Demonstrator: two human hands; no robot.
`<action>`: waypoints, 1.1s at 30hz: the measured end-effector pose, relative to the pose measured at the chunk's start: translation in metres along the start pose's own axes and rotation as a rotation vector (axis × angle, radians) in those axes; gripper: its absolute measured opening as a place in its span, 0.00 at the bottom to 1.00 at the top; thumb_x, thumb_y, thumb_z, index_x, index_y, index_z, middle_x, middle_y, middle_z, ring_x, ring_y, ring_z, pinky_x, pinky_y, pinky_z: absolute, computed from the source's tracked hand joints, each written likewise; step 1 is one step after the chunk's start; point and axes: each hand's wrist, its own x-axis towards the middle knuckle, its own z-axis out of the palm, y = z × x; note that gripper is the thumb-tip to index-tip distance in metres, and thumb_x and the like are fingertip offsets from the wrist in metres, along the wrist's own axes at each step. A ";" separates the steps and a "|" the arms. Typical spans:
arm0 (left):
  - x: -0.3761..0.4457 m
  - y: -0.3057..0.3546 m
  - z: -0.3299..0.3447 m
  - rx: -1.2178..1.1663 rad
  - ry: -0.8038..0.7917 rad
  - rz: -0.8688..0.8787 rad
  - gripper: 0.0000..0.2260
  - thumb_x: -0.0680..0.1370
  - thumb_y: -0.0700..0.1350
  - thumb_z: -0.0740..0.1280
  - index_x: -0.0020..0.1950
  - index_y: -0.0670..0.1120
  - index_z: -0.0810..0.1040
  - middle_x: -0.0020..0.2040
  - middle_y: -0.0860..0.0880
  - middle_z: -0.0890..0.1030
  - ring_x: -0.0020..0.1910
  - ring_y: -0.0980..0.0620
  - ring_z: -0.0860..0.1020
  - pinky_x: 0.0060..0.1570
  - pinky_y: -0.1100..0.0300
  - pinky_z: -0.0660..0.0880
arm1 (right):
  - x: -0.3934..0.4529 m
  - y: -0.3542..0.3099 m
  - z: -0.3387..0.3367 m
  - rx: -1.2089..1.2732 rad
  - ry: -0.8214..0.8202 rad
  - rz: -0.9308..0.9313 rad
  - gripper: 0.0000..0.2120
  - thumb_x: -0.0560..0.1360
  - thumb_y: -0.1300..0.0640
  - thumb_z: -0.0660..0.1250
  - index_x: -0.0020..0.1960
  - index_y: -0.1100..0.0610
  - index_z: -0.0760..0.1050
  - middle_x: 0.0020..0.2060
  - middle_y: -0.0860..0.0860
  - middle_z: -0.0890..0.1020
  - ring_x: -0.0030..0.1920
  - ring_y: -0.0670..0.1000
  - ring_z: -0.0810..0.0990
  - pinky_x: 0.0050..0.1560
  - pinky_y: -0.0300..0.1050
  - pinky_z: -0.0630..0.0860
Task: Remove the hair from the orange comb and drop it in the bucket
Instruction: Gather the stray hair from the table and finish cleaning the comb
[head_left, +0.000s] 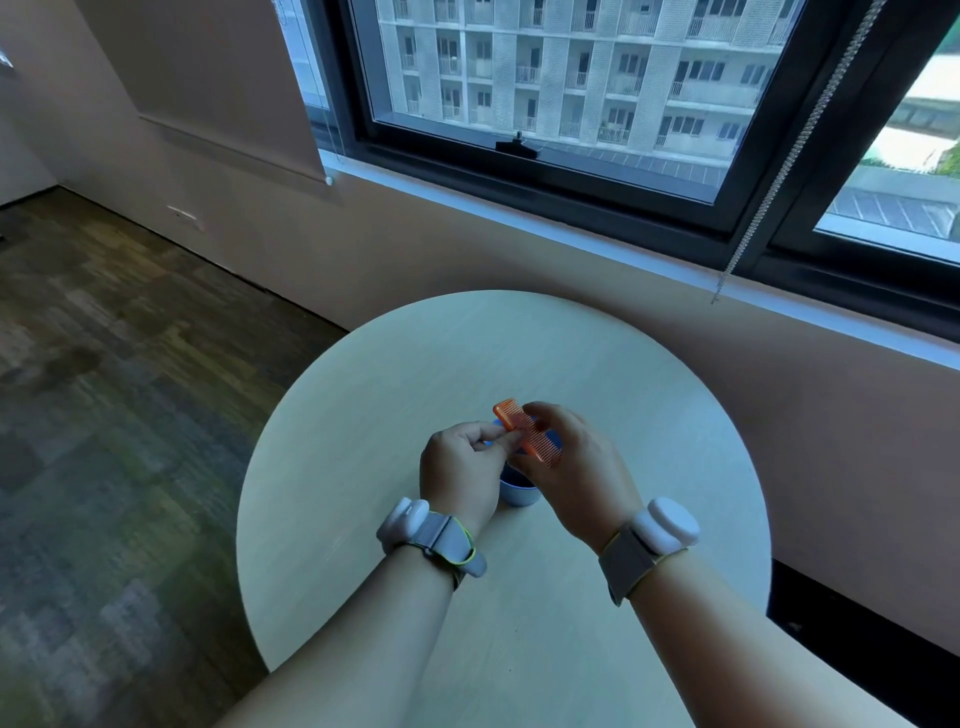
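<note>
Head view looks down on both hands raised over a round pale table (363, 415). Right hand (566, 467) curls its fingers and thumb round the orange comb (527, 434), which slants away from its palm toward the left hand (462, 467). Left thumb and forefinger pinch at the comb's teeth (any hair there is too fine to make out). Directly beneath both hands stands the blue bucket (517, 493), mostly hidden by them. Each wrist wears a strapped white device.
</note>
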 end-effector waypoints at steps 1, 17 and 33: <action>-0.001 0.002 0.001 0.016 0.017 0.004 0.05 0.74 0.47 0.76 0.39 0.49 0.84 0.20 0.58 0.73 0.22 0.61 0.70 0.27 0.71 0.63 | 0.000 -0.001 0.000 -0.019 -0.001 0.005 0.25 0.70 0.53 0.76 0.65 0.49 0.75 0.58 0.47 0.80 0.57 0.50 0.79 0.54 0.40 0.72; -0.009 -0.020 -0.007 0.630 0.313 0.574 0.06 0.73 0.46 0.71 0.35 0.52 0.80 0.29 0.51 0.73 0.32 0.48 0.72 0.35 0.55 0.67 | -0.003 -0.014 -0.001 -0.186 -0.025 -0.003 0.20 0.72 0.49 0.73 0.64 0.47 0.77 0.51 0.47 0.77 0.49 0.55 0.80 0.46 0.48 0.76; -0.011 -0.011 -0.003 -0.203 -0.142 -0.002 0.09 0.80 0.40 0.68 0.41 0.47 0.82 0.27 0.58 0.76 0.28 0.62 0.72 0.33 0.69 0.69 | -0.006 -0.009 0.006 -0.229 -0.028 -0.011 0.23 0.73 0.48 0.73 0.67 0.47 0.75 0.52 0.49 0.77 0.50 0.56 0.78 0.46 0.47 0.74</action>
